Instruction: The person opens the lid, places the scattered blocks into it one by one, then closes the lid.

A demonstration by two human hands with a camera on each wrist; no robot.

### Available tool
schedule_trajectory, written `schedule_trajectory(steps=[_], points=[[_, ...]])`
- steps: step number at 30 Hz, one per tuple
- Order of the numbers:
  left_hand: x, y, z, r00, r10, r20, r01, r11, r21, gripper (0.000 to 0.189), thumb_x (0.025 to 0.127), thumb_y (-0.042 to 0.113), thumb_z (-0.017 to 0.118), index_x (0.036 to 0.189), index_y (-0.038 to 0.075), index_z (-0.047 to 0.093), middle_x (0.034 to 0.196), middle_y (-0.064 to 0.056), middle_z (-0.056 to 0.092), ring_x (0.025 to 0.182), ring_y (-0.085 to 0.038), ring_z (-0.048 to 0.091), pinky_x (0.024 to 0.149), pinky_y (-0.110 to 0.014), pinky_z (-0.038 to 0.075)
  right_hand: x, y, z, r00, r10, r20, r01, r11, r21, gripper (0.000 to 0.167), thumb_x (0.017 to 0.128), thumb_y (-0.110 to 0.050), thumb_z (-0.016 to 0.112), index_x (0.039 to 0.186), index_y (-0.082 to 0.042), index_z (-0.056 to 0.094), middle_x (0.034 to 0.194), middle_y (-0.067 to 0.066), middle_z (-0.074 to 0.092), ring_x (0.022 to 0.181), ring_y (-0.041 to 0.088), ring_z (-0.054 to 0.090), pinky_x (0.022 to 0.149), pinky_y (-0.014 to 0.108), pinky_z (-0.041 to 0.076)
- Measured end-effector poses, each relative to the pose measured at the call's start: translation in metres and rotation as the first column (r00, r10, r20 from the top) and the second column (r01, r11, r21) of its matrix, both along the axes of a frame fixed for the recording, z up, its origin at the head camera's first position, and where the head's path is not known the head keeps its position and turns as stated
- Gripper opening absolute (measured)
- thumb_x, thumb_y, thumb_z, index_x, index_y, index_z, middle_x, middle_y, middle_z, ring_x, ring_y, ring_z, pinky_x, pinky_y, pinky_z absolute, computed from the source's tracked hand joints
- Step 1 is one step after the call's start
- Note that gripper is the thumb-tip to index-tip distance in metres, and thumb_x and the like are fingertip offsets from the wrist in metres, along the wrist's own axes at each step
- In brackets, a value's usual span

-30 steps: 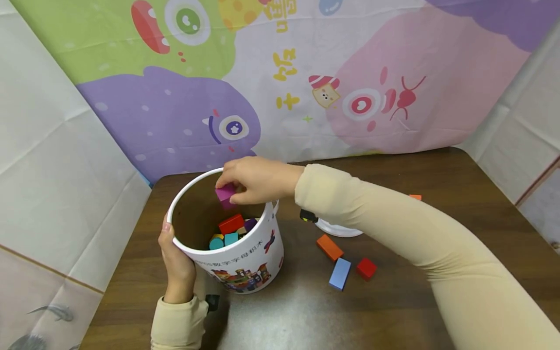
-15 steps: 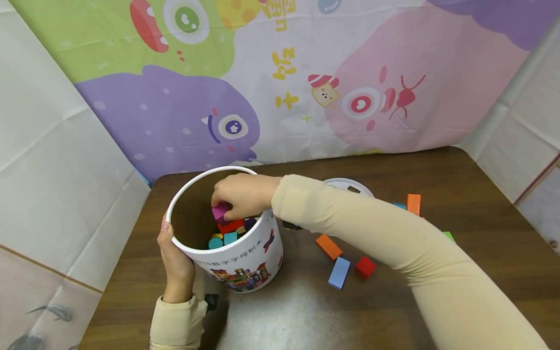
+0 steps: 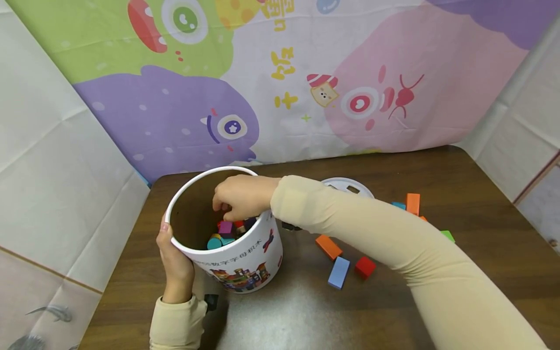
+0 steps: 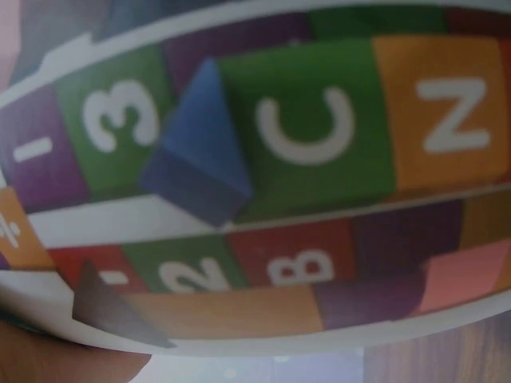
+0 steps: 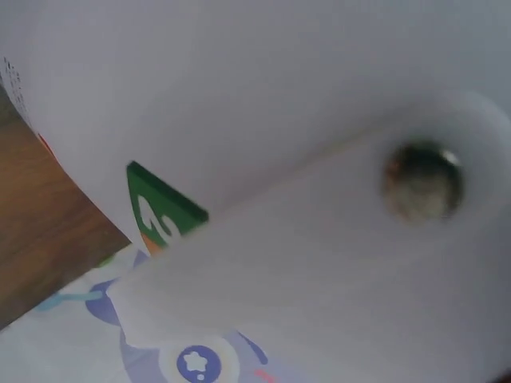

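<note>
A white bucket (image 3: 249, 272) with printed toy blocks on its side stands on the table at the left. My left hand (image 3: 177, 265) holds it from the left, thumb at the rim; the other fingers are hidden. My right hand (image 3: 245, 197) is inside the bucket's mouth, its fingers loosely bent with nothing between them. Just below lies a purple block (image 3: 225, 229) on other blocks, among them a teal cylinder (image 3: 214, 242). In the left wrist view the bucket's printed letters (image 4: 307, 128) fill the frame. The right wrist view shows the bucket's white handle strap (image 5: 319, 231) close up.
On the table (image 3: 280, 321), right of the bucket, lie an orange block (image 3: 328, 247), a light blue block (image 3: 339, 272) and a red cube (image 3: 365, 267). A white lid (image 3: 350, 184) sits behind my right arm, with several more blocks farther right. A printed cloth (image 3: 288, 136) hangs behind.
My right hand lowered the purple block into the bucket and let it go; the block now rests on the pile. My left hand stays at the bucket's side.
</note>
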State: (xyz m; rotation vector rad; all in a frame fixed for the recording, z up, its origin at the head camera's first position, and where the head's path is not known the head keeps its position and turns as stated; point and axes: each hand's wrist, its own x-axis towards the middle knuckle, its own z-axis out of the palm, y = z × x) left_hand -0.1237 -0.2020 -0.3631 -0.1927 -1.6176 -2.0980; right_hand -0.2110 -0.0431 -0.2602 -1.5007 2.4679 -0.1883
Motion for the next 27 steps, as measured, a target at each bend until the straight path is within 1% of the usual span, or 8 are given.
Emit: schedule_trajectory(steps=[5, 8, 11, 14, 16, 20, 23, 27], points=[[0.001, -0.001, -0.002, 1.0, 0.002, 0.002, -0.002, 1.0, 0.016, 0.053, 0.094, 0.034, 0.025, 0.135, 0.003, 0.038, 0.129, -0.024, 0.04, 0.12, -0.037, 0.038, 0.1, -0.041, 0.034, 0.002, 0.012, 0.009, 0.999, 0.04, -0.012, -0.041, 0.996, -0.074, 0.032, 0.086, -0.027, 0.057, 0.114, -0.012, 0.063, 0.105, -0.001, 0.06, 0.093, 0.007, 0.054, 0.087, 0.019, 0.042], [0.001, -0.001, -0.003, 1.0, -0.014, -0.008, 0.014, 0.999, 0.029, 0.053, 0.094, 0.034, 0.025, 0.135, 0.001, 0.037, 0.128, -0.026, 0.04, 0.119, -0.038, 0.038, 0.099, -0.039, 0.035, 0.004, 0.029, 0.016, 0.998, 0.067, -0.005, -0.067, 0.984, -0.166, 0.029, 0.087, -0.025, 0.056, 0.112, -0.013, 0.064, 0.101, -0.002, 0.061, 0.09, 0.006, 0.055, 0.084, 0.018, 0.043], [0.0, 0.0, -0.003, 1.0, -0.022, -0.006, 0.022, 0.999, 0.031, 0.053, 0.094, 0.034, 0.025, 0.135, 0.001, 0.036, 0.129, -0.028, 0.038, 0.119, -0.039, 0.037, 0.099, -0.039, 0.036, 0.002, 0.056, 0.023, 0.997, 0.067, 0.027, -0.055, 0.949, -0.311, 0.024, 0.087, -0.021, 0.058, 0.108, -0.012, 0.066, 0.095, -0.003, 0.063, 0.086, 0.005, 0.056, 0.081, 0.021, 0.046], [-0.001, 0.001, -0.004, 1.0, -0.029, -0.007, 0.03, 0.999, 0.035, 0.053, 0.094, 0.034, 0.026, 0.135, 0.002, 0.036, 0.129, -0.027, 0.038, 0.119, -0.039, 0.037, 0.099, -0.04, 0.036, 0.001, 0.087, 0.027, 0.995, 0.045, 0.092, 0.002, 0.891, -0.455, 0.021, 0.086, -0.016, 0.06, 0.105, -0.011, 0.067, 0.092, -0.004, 0.063, 0.084, 0.004, 0.057, 0.079, 0.023, 0.048], [-0.002, 0.001, -0.004, 1.0, -0.028, -0.008, 0.029, 0.999, 0.034, 0.054, 0.094, 0.035, 0.026, 0.136, 0.003, 0.036, 0.129, -0.026, 0.038, 0.12, -0.039, 0.036, 0.1, -0.042, 0.034, 0.002, 0.108, 0.026, 0.993, 0.008, 0.118, 0.052, 0.867, -0.495, 0.021, 0.085, -0.017, 0.061, 0.104, -0.011, 0.067, 0.092, -0.004, 0.063, 0.084, 0.004, 0.058, 0.079, 0.023, 0.049], [-0.004, -0.002, -0.006, 1.0, -0.017, -0.011, 0.017, 0.999, 0.039, 0.053, 0.094, 0.035, 0.028, 0.135, 0.003, 0.038, 0.13, -0.027, 0.039, 0.12, -0.04, 0.036, 0.101, -0.047, 0.031, 0.004, 0.143, 0.005, 0.988, -0.087, 0.126, 0.136, 0.876, -0.464, 0.021, 0.085, -0.019, 0.062, 0.105, -0.014, 0.066, 0.092, -0.007, 0.063, 0.084, 0.003, 0.058, 0.077, 0.023, 0.051], [-0.004, -0.003, -0.007, 1.0, -0.013, -0.01, 0.013, 0.999, 0.042, 0.053, 0.094, 0.035, 0.028, 0.135, 0.003, 0.037, 0.129, -0.027, 0.039, 0.12, -0.04, 0.036, 0.101, -0.045, 0.032, 0.005, 0.161, -0.026, 0.981, -0.156, 0.116, 0.189, 0.906, -0.38, 0.021, 0.084, -0.021, 0.062, 0.105, -0.017, 0.066, 0.093, -0.007, 0.063, 0.081, 0.002, 0.058, 0.075, 0.024, 0.051], [-0.002, -0.001, -0.003, 1.0, -0.017, -0.009, 0.017, 0.999, 0.038, 0.053, 0.094, 0.034, 0.027, 0.135, 0.002, 0.037, 0.129, -0.026, 0.039, 0.12, -0.038, 0.037, 0.1, -0.042, 0.034, 0.006, 0.173, -0.07, 0.968, -0.22, 0.117, 0.245, 0.926, -0.286, 0.022, 0.083, -0.021, 0.061, 0.104, -0.015, 0.066, 0.091, -0.006, 0.065, 0.078, 0.003, 0.058, 0.073, 0.025, 0.05]])
